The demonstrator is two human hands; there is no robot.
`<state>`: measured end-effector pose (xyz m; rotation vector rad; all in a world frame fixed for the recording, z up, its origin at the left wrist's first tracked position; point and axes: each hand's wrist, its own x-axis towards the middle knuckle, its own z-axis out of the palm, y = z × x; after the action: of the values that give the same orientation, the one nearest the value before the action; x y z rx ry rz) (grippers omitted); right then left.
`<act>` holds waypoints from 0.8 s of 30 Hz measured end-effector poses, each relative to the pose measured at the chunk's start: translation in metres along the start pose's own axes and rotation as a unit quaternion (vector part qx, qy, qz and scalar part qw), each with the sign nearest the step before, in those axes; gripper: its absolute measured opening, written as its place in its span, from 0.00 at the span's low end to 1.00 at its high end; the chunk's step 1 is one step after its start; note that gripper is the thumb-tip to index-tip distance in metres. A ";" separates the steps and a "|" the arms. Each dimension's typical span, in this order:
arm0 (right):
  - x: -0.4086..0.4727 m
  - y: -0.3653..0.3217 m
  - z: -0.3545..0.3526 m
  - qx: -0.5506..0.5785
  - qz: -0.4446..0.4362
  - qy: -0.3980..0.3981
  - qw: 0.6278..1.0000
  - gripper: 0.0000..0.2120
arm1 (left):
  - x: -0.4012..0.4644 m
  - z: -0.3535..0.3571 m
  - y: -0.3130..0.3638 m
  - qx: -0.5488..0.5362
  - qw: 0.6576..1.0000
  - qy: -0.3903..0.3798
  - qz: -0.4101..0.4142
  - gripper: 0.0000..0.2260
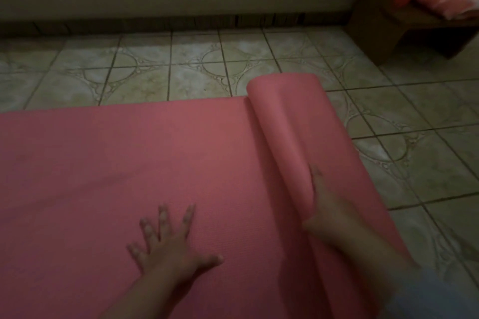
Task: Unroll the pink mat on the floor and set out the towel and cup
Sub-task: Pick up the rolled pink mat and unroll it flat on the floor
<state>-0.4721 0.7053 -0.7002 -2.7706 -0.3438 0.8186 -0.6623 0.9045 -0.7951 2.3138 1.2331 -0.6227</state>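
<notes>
Pink mat (pixel 129 163) mostly flat on the tiled floor (pixel 155 72), left hand (pixel 171 243) splayed flat on it, right hand (pixel 324 212) pressed open-fingered against the remaining roll (pixel 298 137) (towel, cup not yet out).

Home: patterned floor tiles (pixel 160 72), bench (pixel 425 31)

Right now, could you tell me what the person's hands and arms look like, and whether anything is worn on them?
Both are bare. The left hand shows no glove, ring or watch, and its forearm has no sleeve. The right hand is likewise uncovered, though blurred; a pale bluish blur near its elbow may be clothing, but I cannot tell.
</notes>
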 end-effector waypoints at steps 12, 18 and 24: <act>0.023 0.109 -0.103 0.036 0.111 0.174 0.978 0.49 | 0.001 -0.001 0.001 0.014 1.000 -0.007 -0.001 0.58; 0.032 0.135 -0.059 0.065 0.136 0.111 0.982 0.57 | 0.001 -0.001 0.000 0.013 1.000 -0.001 -0.002 0.57; 0.026 0.119 -0.001 0.000 0.110 0.052 0.993 0.68 | 0.001 -0.002 0.001 0.013 1.000 -0.005 -0.004 0.57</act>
<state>-0.4318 0.6003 -0.7460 -2.8722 -0.0198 0.7174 -0.6606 0.9061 -0.7937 2.3253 1.2373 -0.6556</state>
